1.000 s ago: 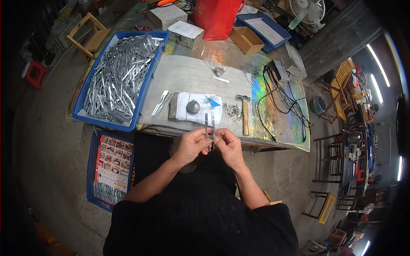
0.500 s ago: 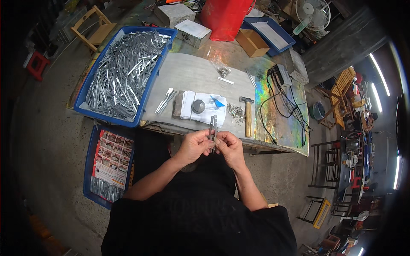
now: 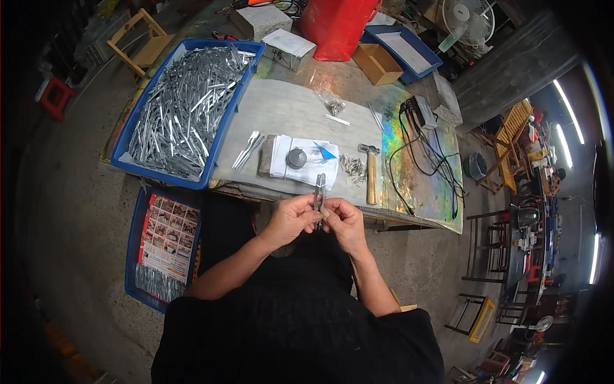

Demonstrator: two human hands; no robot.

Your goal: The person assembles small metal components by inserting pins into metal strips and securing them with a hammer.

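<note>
Just off the table's front edge, my left hand (image 3: 293,217) and my right hand (image 3: 343,222) are close together. Between them stands a slim two-legged grey metal piece (image 3: 320,184), its rounded tops pointing away from me. Fingers and thumbs of both hands pinch its lower part; whether its legs are joined cannot be made out. Beyond it, a block covered in white paper (image 3: 279,168) carries a round dark disc (image 3: 297,159) and a blue triangular scrap (image 3: 325,152). To the right lie small metal pins (image 3: 353,168) and a hammer (image 3: 371,179) with a wooden handle.
A blue tray (image 3: 118,153) heaped with metal strips (image 3: 185,109) fills the table's left. Several loose strips (image 3: 248,152) lie beside it. Black cables (image 3: 427,160) sprawl at right. Below left is another blue tray (image 3: 130,269). A red bag (image 3: 336,29) stands at the back.
</note>
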